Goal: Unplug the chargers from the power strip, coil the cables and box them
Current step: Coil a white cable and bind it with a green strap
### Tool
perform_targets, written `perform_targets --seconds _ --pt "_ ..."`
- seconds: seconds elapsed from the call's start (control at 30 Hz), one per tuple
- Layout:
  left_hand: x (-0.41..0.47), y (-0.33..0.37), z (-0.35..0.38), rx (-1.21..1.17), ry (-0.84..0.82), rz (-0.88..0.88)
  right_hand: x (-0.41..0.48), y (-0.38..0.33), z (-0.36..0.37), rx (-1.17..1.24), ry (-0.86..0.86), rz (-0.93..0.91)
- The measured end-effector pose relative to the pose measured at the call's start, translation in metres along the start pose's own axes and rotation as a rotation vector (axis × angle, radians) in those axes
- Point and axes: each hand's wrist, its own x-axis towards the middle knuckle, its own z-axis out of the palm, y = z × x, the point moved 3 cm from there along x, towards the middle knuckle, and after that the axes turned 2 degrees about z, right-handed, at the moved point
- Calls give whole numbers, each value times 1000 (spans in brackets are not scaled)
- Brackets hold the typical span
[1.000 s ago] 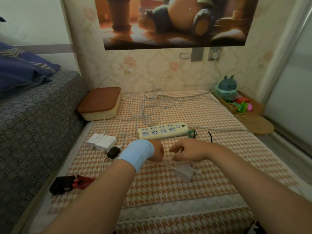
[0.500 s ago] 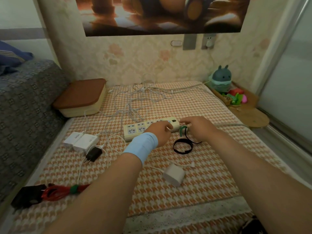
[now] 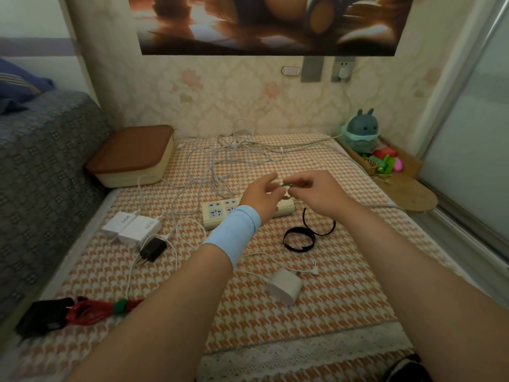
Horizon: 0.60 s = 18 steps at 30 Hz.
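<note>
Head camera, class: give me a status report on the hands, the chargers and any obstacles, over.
Left hand and right hand pinch a green tie above the power strip. Chargers lie loose, white cables tangled. Box lid on.

Poster (image 3: pixel 267 23) on floral wall, socket (image 3: pixel 343 68) just below. Blue-grey plush (image 3: pixel 360 130) far right, beside coloured toys (image 3: pixel 388 161) near wood tray (image 3: pixel 413 199). Dark blue pillow (image 3: pixel 19 89) top left on grey patterned cover (image 3: pixel 46 166).
</note>
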Motion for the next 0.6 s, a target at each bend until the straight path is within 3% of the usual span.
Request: perform_targets --seconds 0.23,0.33,0.43,0.53,0.6 --pt "-22 -29 -30 -468 -66 -259 -18 -20 28 259 -153 138" --pt "-31 -43 -40 -660 -103 -363 -23 -26 42 259 -225 182" --pt "-33 -52 -54 -811 -30 -403 -22 -28 53 242 -224 254" --pt "-30 -56 -70 -614 23 -375 -20 -24 62 208 -233 307" --pt "-31 -59 -78 -244 70 -335 -20 -20 70 177 -255 331"
